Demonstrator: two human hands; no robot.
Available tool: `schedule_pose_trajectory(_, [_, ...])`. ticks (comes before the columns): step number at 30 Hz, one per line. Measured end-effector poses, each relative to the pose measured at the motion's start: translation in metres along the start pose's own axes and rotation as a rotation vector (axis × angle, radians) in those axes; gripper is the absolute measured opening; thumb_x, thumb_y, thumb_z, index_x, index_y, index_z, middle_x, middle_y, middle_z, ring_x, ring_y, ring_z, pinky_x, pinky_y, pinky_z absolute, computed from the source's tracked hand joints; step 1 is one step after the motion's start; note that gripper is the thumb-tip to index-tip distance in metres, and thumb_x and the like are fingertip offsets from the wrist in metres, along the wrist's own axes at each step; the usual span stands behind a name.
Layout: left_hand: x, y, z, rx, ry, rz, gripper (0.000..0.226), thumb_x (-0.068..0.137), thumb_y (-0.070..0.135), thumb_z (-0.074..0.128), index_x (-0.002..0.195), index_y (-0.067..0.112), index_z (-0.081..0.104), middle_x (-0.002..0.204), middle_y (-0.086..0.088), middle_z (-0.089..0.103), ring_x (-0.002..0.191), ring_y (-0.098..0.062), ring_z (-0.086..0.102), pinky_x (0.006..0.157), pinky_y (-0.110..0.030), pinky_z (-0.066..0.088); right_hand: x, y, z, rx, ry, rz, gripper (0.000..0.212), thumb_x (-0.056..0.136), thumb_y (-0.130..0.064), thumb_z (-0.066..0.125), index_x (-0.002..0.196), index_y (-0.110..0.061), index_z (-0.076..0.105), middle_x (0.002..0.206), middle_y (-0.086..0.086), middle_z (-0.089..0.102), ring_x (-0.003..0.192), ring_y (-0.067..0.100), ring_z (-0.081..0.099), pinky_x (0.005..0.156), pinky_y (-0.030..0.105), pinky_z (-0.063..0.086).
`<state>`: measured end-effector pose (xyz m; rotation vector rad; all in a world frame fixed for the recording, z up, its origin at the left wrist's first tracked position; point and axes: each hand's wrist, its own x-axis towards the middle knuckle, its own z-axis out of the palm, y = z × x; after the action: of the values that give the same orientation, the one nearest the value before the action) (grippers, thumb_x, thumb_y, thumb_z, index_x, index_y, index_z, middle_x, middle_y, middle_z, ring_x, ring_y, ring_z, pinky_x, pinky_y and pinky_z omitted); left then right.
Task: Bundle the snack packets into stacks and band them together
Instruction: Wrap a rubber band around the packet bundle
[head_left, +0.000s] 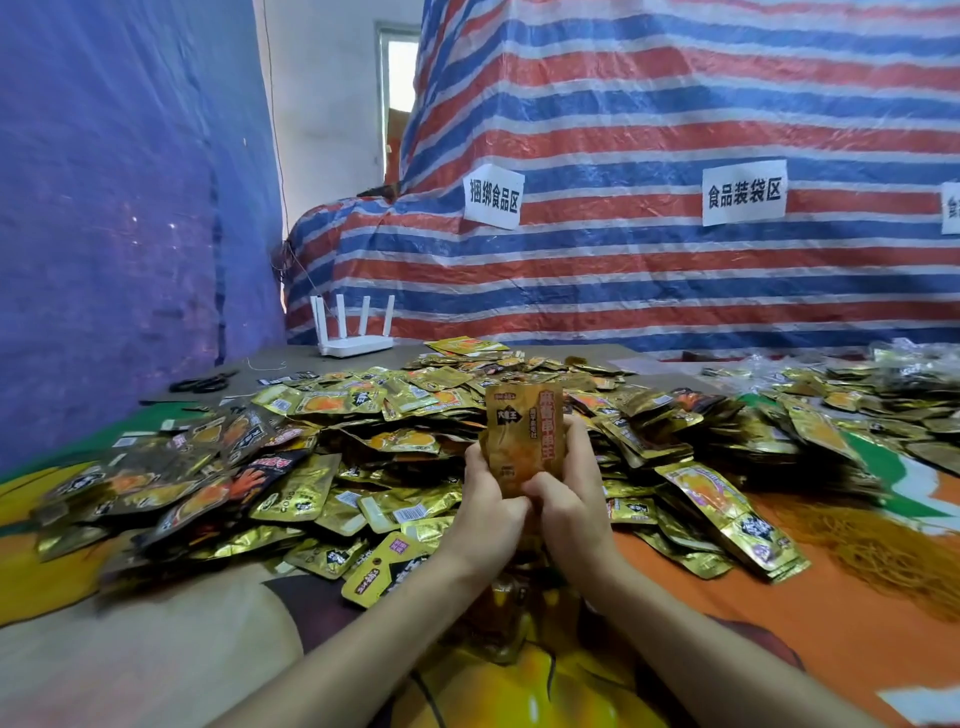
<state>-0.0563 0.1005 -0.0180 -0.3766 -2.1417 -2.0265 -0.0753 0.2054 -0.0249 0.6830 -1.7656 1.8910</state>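
A stack of gold-and-orange snack packets stands upright in front of me, its printed face towards the camera. My left hand grips its lower left side and my right hand grips its lower right side, thumbs across the front. Behind and around the hands spreads a large heap of loose gold snack packets. A pile of thin orange-brown rubber bands lies on the cloth at the right.
An orange, yellow and green printed cloth covers the table. A white router and black scissors sit at the back left. Further packets lie at the right. Striped tarpaulin with paper signs stands behind.
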Motion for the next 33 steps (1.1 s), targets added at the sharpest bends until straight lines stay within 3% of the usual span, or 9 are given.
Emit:
schedule_pose_trajectory(3, [-0.003, -0.006, 0.000, -0.052, -0.053, 0.010, 0.046, 0.093, 0.002, 0.057, 0.128, 0.027, 0.040, 0.115, -0.004, 0.066, 0.100, -0.012, 0.069, 0.078, -0.021, 0.056, -0.002, -0.003, 0.001, 0.069, 0.061, -0.015, 0.027, 0.078, -0.020, 0.052, 0.103, -0.011, 0.058, 0.094, 0.020, 0.065, 0.089, 0.042, 0.063, 0.076, 0.053, 0.056])
schedule_pose_trajectory(6, [0.000, -0.007, -0.002, -0.143, -0.060, 0.036, 0.050, 0.088, -0.001, 0.069, 0.127, 0.018, 0.046, 0.102, -0.001, 0.073, 0.090, -0.006, 0.072, 0.071, -0.018, 0.056, -0.002, -0.008, 0.000, 0.080, 0.137, 0.027, 0.045, 0.081, -0.051, 0.055, 0.096, -0.009, 0.060, 0.081, 0.007, 0.069, 0.076, 0.026, 0.068, 0.066, 0.040, 0.057])
schedule_pose_trajectory(8, [0.003, -0.005, -0.002, -0.172, -0.057, 0.044, 0.056, 0.078, 0.000, 0.081, 0.123, 0.014, 0.050, 0.099, -0.003, 0.073, 0.083, -0.006, 0.073, 0.066, -0.018, 0.055, -0.001, -0.011, -0.002, 0.078, 0.170, 0.019, 0.047, 0.080, -0.058, 0.055, 0.088, -0.012, 0.058, 0.071, -0.005, 0.065, 0.067, 0.012, 0.063, 0.060, 0.030, 0.054])
schedule_pose_trajectory(10, [0.004, -0.005, 0.000, -0.149, -0.056, 0.056, 0.064, 0.063, 0.004, 0.088, 0.117, 0.014, 0.055, 0.094, -0.003, 0.073, 0.080, -0.009, 0.073, 0.064, -0.020, 0.055, -0.002, -0.013, -0.003, 0.074, 0.167, 0.022, 0.046, 0.081, -0.061, 0.057, 0.082, -0.015, 0.056, 0.066, -0.009, 0.059, 0.064, 0.010, 0.057, 0.060, 0.032, 0.050])
schedule_pose_trajectory(18, [0.016, 0.000, -0.011, -0.039, -0.290, 0.064, 0.063, 0.058, 0.008, 0.083, 0.115, 0.006, 0.057, 0.089, -0.002, 0.074, 0.084, -0.018, 0.072, 0.069, -0.028, 0.056, -0.003, -0.020, -0.006, 0.055, 0.156, 0.141, 0.033, 0.085, -0.043, 0.056, 0.079, -0.011, 0.061, 0.063, -0.008, 0.058, 0.063, 0.009, 0.059, 0.055, 0.024, 0.051])
schedule_pose_trajectory(23, [0.019, -0.001, -0.009, 0.147, -0.338, 0.163, 0.026, 0.064, 0.011, 0.075, 0.089, 0.013, 0.068, 0.077, 0.004, 0.071, 0.074, -0.011, 0.066, 0.067, -0.024, 0.052, -0.003, -0.027, -0.011, 0.097, 0.079, 0.207, 0.042, 0.082, -0.040, 0.048, 0.086, 0.001, 0.058, 0.077, 0.009, 0.055, 0.073, 0.019, 0.054, 0.059, 0.028, 0.045])
schedule_pose_trajectory(26, [0.016, -0.005, 0.002, 0.167, -0.274, 0.214, 0.028, 0.057, 0.027, 0.073, 0.079, 0.012, 0.066, 0.069, 0.004, 0.066, 0.065, -0.011, 0.061, 0.063, -0.027, 0.050, -0.006, -0.028, -0.019, 0.068, 0.058, 0.262, 0.044, 0.082, -0.044, 0.047, 0.095, -0.004, 0.058, 0.085, 0.008, 0.059, 0.077, 0.014, 0.059, 0.065, 0.030, 0.050])
schedule_pose_trajectory(30, [0.015, -0.006, 0.014, 0.159, -0.246, 0.272, 0.030, 0.063, 0.012, 0.072, 0.090, 0.005, 0.063, 0.071, -0.001, 0.070, 0.064, -0.012, 0.064, 0.059, -0.035, 0.051, -0.008, -0.031, -0.053, -0.233, 0.099, 0.173, 0.033, 0.090, -0.049, 0.051, 0.096, -0.018, 0.061, 0.085, -0.004, 0.064, 0.073, 0.000, 0.059, 0.068, 0.021, 0.049])
schedule_pose_trajectory(33, [0.014, -0.004, 0.017, 0.186, -0.264, 0.276, 0.038, 0.071, 0.009, 0.070, 0.104, 0.007, 0.052, 0.083, -0.011, 0.071, 0.070, -0.026, 0.065, 0.061, -0.045, 0.049, 0.003, -0.041, -0.102, -0.573, 0.228, 0.111, 0.005, 0.095, -0.027, 0.062, 0.091, -0.024, 0.064, 0.088, -0.008, 0.066, 0.079, 0.001, 0.061, 0.068, 0.015, 0.047])
